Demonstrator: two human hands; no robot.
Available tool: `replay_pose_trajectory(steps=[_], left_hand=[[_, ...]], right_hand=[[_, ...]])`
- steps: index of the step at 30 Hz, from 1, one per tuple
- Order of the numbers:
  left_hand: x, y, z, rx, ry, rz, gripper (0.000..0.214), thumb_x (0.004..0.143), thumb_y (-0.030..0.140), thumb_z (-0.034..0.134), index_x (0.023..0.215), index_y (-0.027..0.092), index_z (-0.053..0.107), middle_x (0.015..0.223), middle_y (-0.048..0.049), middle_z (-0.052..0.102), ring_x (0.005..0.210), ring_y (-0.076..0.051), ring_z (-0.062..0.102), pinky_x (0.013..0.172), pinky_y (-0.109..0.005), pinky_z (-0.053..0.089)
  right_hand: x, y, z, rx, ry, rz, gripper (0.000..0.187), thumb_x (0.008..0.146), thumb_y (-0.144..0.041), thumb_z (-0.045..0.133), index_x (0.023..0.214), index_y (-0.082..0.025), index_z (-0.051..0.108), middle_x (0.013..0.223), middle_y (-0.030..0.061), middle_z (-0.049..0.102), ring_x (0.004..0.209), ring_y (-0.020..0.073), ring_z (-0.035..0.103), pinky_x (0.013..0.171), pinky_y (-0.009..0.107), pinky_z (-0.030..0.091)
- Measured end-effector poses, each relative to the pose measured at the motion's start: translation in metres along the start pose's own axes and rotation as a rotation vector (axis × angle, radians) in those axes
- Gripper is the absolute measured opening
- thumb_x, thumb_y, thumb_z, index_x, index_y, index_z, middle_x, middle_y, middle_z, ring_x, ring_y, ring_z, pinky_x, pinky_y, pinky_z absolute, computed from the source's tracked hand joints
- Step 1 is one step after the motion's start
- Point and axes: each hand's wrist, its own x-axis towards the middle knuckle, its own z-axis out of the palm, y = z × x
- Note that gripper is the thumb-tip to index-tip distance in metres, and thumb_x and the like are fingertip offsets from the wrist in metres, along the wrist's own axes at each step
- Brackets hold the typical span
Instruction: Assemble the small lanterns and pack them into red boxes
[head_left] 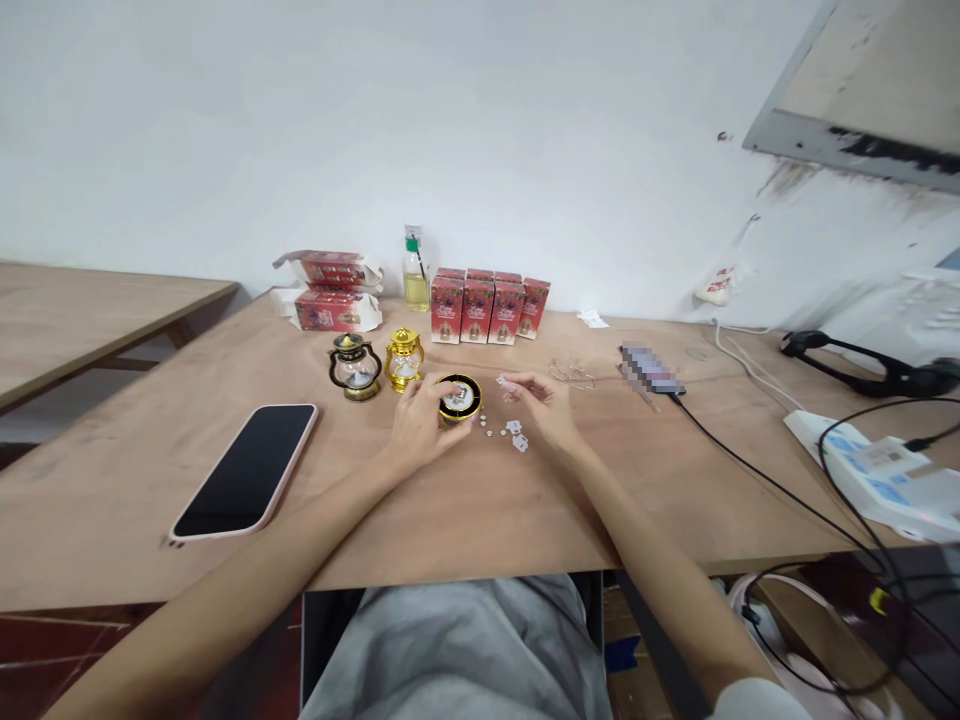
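Note:
My left hand (422,420) is closed around a small round lantern base (470,405), black and gold, its pale inner disc facing up with a small piece on it. Between the thumb and fingertips of my right hand (550,403) is a small white cut-out piece (508,383), held a little to the right of the base. On the table below lie several flat white pieces (519,441) and tiny white bits (490,433). Behind my left hand stand a bronze-coloured mini lantern (355,368) and a gold mini lantern (405,358), both upright.
Red printed boxes (477,312) stand by the wall, near a bottle of yellow liquid (416,280) and opened boxes (330,308). A large phone (247,470) lies at left. To the right are thin wires (571,374), a cabled phone (654,370), a power strip (862,470) and a black headset (862,365).

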Motion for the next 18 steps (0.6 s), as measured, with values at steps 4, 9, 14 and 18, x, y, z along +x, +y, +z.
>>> replay_pose_trajectory(steps=[4, 9, 14, 18], left_hand=[[-0.0019, -0.0016, 0.0016, 0.01, 0.006, -0.011, 0.034, 0.079, 0.035, 0.063, 0.104, 0.021, 0.044, 0.1, -0.0058, 0.065, 0.092, -0.02, 0.065, 0.077, -0.031, 0.046], [-0.0018, -0.0015, 0.0019, 0.016, 0.005, -0.014, 0.034, 0.078, 0.036, 0.063, 0.104, 0.021, 0.045, 0.1, -0.0059, 0.066, 0.091, -0.019, 0.065, 0.076, -0.031, 0.047], [-0.0008, -0.0015, 0.001, 0.023, 0.009, 0.013, 0.034, 0.079, 0.036, 0.063, 0.103, 0.02, 0.045, 0.1, -0.0069, 0.066, 0.092, -0.02, 0.065, 0.077, -0.031, 0.047], [-0.002, -0.0038, -0.0001, 0.019, -0.069, -0.003, 0.03, 0.077, 0.033, 0.063, 0.101, 0.02, 0.048, 0.101, -0.0071, 0.067, 0.091, -0.021, 0.065, 0.079, -0.033, 0.046]], right_hand=[[-0.0005, 0.0005, 0.0008, -0.003, 0.004, -0.037, 0.027, 0.069, -0.044, 0.071, 0.081, -0.02, 0.072, 0.081, 0.0034, 0.074, 0.067, 0.0154, 0.066, 0.069, 0.032, 0.057], [-0.0012, 0.002, 0.0014, -0.011, -0.014, -0.057, 0.021, 0.071, -0.04, 0.071, 0.08, -0.021, 0.073, 0.083, 0.0032, 0.074, 0.066, 0.0147, 0.066, 0.068, 0.032, 0.057], [-0.0014, 0.0027, 0.0019, -0.011, -0.013, -0.076, 0.018, 0.072, -0.038, 0.071, 0.08, -0.022, 0.073, 0.08, 0.0023, 0.074, 0.064, 0.0139, 0.065, 0.066, 0.03, 0.057], [-0.0016, 0.0024, 0.0021, -0.006, -0.013, -0.082, 0.017, 0.072, -0.037, 0.07, 0.08, -0.022, 0.073, 0.081, 0.0021, 0.074, 0.063, 0.0132, 0.064, 0.066, 0.03, 0.057]])
